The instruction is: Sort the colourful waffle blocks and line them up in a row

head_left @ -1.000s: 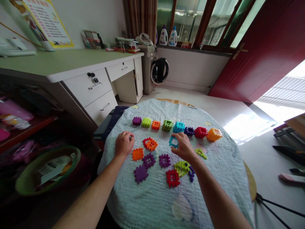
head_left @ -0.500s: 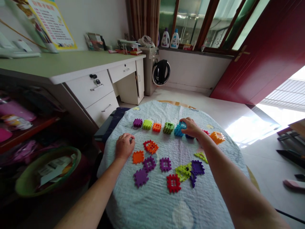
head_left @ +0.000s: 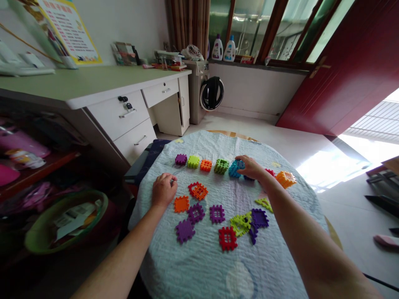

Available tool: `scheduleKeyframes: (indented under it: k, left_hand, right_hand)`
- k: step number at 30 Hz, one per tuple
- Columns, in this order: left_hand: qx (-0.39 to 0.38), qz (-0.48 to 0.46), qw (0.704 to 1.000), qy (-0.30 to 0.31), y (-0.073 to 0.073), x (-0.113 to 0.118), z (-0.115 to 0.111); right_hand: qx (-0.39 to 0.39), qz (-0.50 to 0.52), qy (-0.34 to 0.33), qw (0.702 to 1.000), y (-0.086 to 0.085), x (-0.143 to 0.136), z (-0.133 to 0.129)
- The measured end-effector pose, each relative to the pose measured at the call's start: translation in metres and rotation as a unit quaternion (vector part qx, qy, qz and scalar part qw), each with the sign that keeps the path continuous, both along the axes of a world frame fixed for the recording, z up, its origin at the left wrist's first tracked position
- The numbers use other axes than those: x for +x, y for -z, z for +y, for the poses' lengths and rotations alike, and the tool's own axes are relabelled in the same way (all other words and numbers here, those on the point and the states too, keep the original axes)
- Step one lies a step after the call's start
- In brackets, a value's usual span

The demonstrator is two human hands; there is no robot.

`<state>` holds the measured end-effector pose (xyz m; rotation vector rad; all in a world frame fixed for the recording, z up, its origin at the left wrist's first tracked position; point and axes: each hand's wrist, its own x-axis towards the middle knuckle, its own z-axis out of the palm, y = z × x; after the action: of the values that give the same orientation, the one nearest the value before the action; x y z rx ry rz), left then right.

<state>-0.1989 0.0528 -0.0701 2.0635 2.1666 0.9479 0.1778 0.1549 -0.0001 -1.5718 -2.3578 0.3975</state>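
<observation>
My right hand [head_left: 250, 167] reaches to the back row, its thumb and fingers closed on a stack of blue interlocking plastic tiles [head_left: 235, 169]. A dark purple tile stack behind that hand is mostly covered. My left hand [head_left: 164, 189] rests on the cloth with its fingers curled in, and I see nothing held there. Nearest to it lie an orange tile [head_left: 181, 204] and an overlapping red and orange pair [head_left: 199, 191]. Left of the blue stack stand green [head_left: 221, 166], orange [head_left: 206, 165], lime [head_left: 193, 162] and purple [head_left: 181, 160] stacks.
A pale blue cloth [head_left: 199, 270] covers the round table. Loose purple tiles [head_left: 216, 214], a red tile [head_left: 227, 238], lime tiles [head_left: 241, 225] and a dark blue tile [head_left: 259, 218] lie in front. A yellow-orange stack [head_left: 286, 179] stands right of my wrist. A desk [head_left: 106, 124] is at left.
The whole view has shifted very slightly. My right hand stays at the blue stack, and my left hand keeps its place on the cloth. No tile has visibly moved.
</observation>
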Motion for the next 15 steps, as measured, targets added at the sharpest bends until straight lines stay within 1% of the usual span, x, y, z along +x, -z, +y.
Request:
scheduleKeyframes:
  k: [6, 9, 12, 14, 15]
  left_hand:
    - [0.001, -0.002, 1.000, -0.002, 0.001, 0.000, 0.000]
    - [-0.001, -0.004, 1.000, 0.000, 0.001, 0.000, -0.001]
    - [-0.004, -0.002, 1.000, -0.003, 0.000, 0.001, -0.001]
    - [-0.005, -0.002, 1.000, -0.007, -0.001, 0.002, -0.001]
    - [-0.006, -0.001, 1.000, -0.008, -0.002, 0.002, -0.001]
  right_hand:
    - [-0.003, 0.006, 0.007, 1.000, 0.001, -0.003, 0.000]
    - [0.021, 0.014, 0.027, 0.999, -0.002, -0.003, -0.006]
    - [0.087, 0.049, 0.066, 0.993, -0.009, -0.008, -0.024]
    - [0.130, 0.092, 0.077, 0.984, -0.011, -0.017, -0.046]
    - [0.139, 0.114, 0.072, 0.981, -0.010, -0.024, -0.059]
